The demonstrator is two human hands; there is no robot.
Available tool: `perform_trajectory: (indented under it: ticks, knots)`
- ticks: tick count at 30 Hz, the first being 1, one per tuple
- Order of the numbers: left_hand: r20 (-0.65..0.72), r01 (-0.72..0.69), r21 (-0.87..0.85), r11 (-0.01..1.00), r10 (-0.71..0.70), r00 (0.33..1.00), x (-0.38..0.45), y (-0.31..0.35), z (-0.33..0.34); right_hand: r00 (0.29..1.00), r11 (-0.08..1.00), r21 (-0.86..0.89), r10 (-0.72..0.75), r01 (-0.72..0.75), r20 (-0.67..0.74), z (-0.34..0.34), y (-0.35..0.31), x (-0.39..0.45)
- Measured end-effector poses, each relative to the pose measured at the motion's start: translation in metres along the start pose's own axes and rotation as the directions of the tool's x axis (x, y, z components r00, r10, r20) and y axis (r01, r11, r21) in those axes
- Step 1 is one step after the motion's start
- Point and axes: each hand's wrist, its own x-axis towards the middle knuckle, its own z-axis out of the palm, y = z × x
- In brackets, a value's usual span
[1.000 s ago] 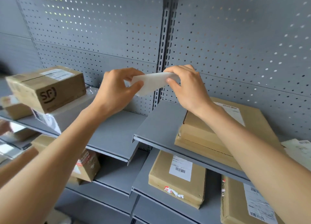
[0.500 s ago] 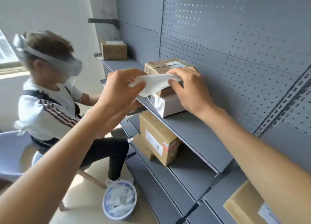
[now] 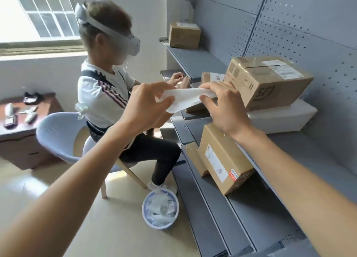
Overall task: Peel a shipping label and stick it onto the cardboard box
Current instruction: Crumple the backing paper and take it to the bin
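Observation:
I hold a white shipping label sheet point(image 3: 185, 100) in mid-air between both hands. My left hand point(image 3: 146, 106) pinches its left end and my right hand point(image 3: 222, 106) pinches its right end; the sheet bends in a fold between them. Just behind my right hand a brown cardboard box point(image 3: 270, 82) with a printed logo and a white label on top rests on a white box point(image 3: 280, 117) on the grey shelf point(image 3: 309, 146). The label sheet does not touch any box.
A seated person point(image 3: 108, 94) wearing a headset works at the shelf on my left, on a pale chair point(image 3: 58, 133). A blue bin point(image 3: 160, 208) full of paper scraps stands on the floor. More cardboard boxes point(image 3: 224, 160) sit on lower and farther shelves. A brown desk point(image 3: 25, 125) stands at far left.
My view has swung left and down along the shelving, bringing the seated person, the bin and the floor into sight. Both hands keep the same pinch on the label sheet.

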Motion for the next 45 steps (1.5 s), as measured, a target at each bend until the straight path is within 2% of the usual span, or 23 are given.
perform_trajectory:
  ticks: [9, 16, 20, 28, 34, 39, 45]
  knots:
    - [0.056, 0.114, 0.011, 0.993, -0.114, 0.992, -0.023, -0.071, 0.06, 0.985, 0.992, 0.085, 0.082, -0.095, 0.153, 0.083, 0.044, -0.026]
    - [0.051, 0.236, 0.053, 0.97, -0.238, 0.97, -0.066, -0.143, 0.113, 0.938, 0.972, 0.11, 0.164, -0.206, 0.306, 0.175, 0.079, -0.072]
    - [0.096, 0.281, 0.102, 0.954, -0.29, 0.952, -0.096, -0.192, 0.145, 0.905, 0.961, 0.114, 0.192, -0.251, 0.379, 0.232, 0.097, -0.106]
    - [0.145, 0.452, 0.162, 0.877, -0.474, 0.868, -0.164, -0.299, 0.213, 0.827, 0.935, 0.108, 0.24, -0.338, 0.509, 0.353, 0.133, -0.184]
    - [0.198, 0.507, 0.159, 0.847, -0.53, 0.824, -0.222, -0.371, 0.275, 0.772, 0.931, 0.052, 0.269, -0.362, 0.576, 0.438, 0.17, -0.254]
    - [0.269, 0.573, 0.22, 0.79, -0.613, 0.743, -0.275, -0.442, 0.33, 0.694, 0.909, 0.014, 0.308, -0.416, 0.651, 0.509, 0.201, -0.319]
    - [0.322, 0.641, 0.269, 0.719, -0.695, 0.643, -0.341, -0.519, 0.394, 0.605, 0.909, -0.048, 0.314, -0.415, 0.731, 0.592, 0.234, -0.391]
